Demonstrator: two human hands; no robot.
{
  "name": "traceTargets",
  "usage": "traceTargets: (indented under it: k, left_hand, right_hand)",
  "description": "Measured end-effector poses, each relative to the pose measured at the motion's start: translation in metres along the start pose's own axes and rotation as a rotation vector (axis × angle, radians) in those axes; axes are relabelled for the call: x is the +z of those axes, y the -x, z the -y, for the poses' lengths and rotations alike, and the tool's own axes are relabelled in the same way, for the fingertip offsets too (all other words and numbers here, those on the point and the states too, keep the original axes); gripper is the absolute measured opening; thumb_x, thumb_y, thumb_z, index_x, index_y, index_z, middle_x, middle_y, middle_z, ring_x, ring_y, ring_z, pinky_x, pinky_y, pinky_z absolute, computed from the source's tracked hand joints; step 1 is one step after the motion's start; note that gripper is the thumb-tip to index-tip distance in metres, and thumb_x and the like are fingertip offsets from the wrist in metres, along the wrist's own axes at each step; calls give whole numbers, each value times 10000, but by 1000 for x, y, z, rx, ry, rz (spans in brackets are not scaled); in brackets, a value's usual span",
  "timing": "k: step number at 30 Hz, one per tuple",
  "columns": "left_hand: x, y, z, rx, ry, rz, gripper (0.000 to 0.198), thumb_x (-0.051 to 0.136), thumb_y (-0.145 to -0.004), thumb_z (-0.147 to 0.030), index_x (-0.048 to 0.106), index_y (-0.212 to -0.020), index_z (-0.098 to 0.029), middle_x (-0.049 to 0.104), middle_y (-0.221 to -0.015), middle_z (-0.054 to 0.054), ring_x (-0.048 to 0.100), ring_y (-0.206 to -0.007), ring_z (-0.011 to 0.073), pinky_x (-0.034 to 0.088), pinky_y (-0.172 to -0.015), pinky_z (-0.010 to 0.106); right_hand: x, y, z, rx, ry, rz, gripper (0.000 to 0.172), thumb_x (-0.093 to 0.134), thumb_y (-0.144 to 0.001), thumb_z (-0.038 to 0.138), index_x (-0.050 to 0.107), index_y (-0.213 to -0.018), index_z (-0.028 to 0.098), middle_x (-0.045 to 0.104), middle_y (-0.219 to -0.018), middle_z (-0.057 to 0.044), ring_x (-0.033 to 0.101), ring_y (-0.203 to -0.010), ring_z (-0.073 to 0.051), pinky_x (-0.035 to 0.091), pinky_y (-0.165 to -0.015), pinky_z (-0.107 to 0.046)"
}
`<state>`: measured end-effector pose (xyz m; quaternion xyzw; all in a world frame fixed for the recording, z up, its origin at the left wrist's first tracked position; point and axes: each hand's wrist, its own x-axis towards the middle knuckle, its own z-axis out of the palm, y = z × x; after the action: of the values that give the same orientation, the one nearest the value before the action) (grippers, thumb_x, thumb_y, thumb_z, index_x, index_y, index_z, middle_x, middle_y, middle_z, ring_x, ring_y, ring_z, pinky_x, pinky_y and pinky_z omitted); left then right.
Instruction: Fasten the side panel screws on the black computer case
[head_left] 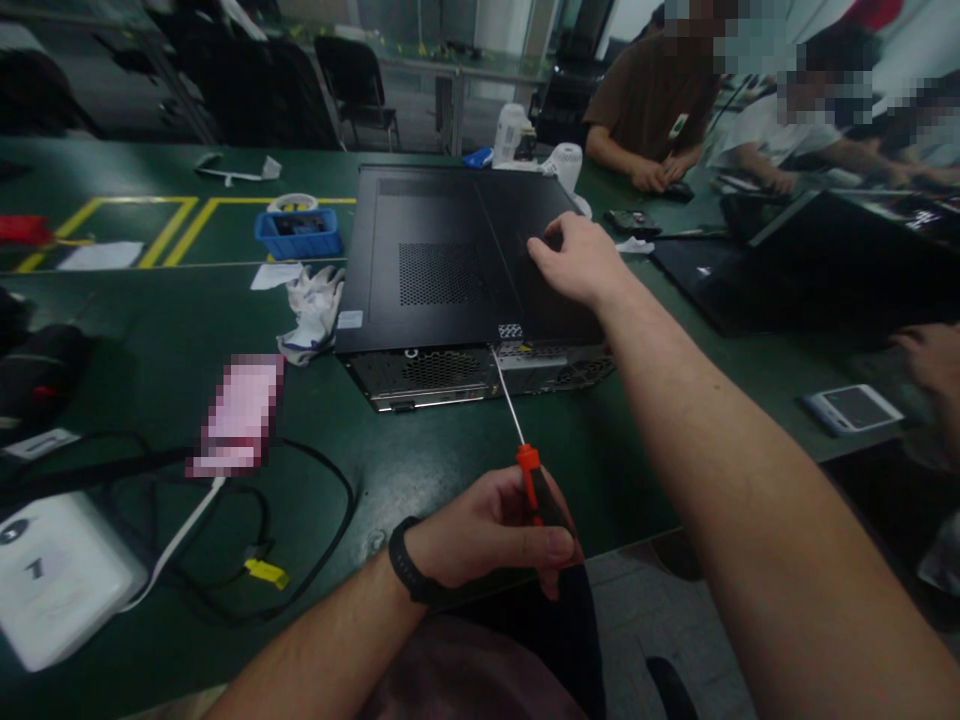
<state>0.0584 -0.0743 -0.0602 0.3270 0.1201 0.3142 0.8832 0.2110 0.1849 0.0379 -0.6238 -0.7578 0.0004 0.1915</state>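
Note:
A black computer case (pixel 450 215) lies flat on the green table, its rear panel facing me. My left hand (pixel 499 530), with a black band on the wrist, is closed round the handle of a red and black screwdriver (pixel 529 458). The screwdriver's long shaft points away from me, and its tip meets the rear edge of the case near the middle. My right hand (pixel 577 258) rests on the right part of the case's top, fingers curled; whether anything is under them is hidden.
Left of the case are a blue bin (pixel 300 238), grey-white gloves (pixel 313 310), a pink item (pixel 241 412), cables and a white box (pixel 64 580). Bottles (pixel 510 133) stand behind it. To the right are a phone (pixel 855 408), a laptop (pixel 840 270) and several people.

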Motion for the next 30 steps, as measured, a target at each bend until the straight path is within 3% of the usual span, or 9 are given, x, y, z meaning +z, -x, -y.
traceTargets:
  k: [5, 14, 18, 23, 30]
  left_hand:
    - [1, -1, -1, -11, 6, 10, 438, 902, -760, -423, 581, -895, -157, 754, -827, 36, 689, -554, 99, 552, -523, 193]
    - [-2, 1, 1, -38, 62, 32, 456, 904, -755, -378, 706, -1092, -141, 766, -924, 71, 712, -659, 127, 582, -628, 247]
    - [0, 0, -1, -37, 54, 12, 420, 908, -753, -380, 690, -1024, -143, 751, -899, 52, 701, -629, 111, 567, -599, 229]
    - [3, -1, -4, -41, -45, -28, 452, 917, -723, -465, 639, -879, -144, 689, -728, -2, 668, -550, 98, 542, -538, 203]
    - [2, 0, -4, -34, -28, -14, 450, 911, -739, -448, 629, -923, -149, 746, -841, 39, 673, -567, 96, 530, -544, 206]
  right_hand:
    - [1, -1, -1, -7, 2, -8, 504, 501, -992, 539, 653, -1247, 132, 669, -1293, -198, 586, -1280, -386, 441, -1120, -562]
    - [0, -1, 0, 7, -1, 7, 515, 500, -991, 538, 640, -1265, 126, 658, -1318, -211, 590, -1290, -399, 444, -1121, -570]
    - [0, -1, 0, 1, 8, -1, 485, 518, -986, 498, 645, -1256, 116, 663, -1316, -209, 600, -1281, -389, 454, -1115, -554]
    - [-1, -1, 0, -5, 5, -18, 482, 525, -981, 517, 656, -1247, 138, 676, -1300, -195, 609, -1256, -381, 467, -1096, -553]
    - [-2, 1, 2, 6, -1, 12, 495, 517, -992, 521, 638, -1274, 134, 657, -1321, -206, 585, -1293, -391, 439, -1123, -555]
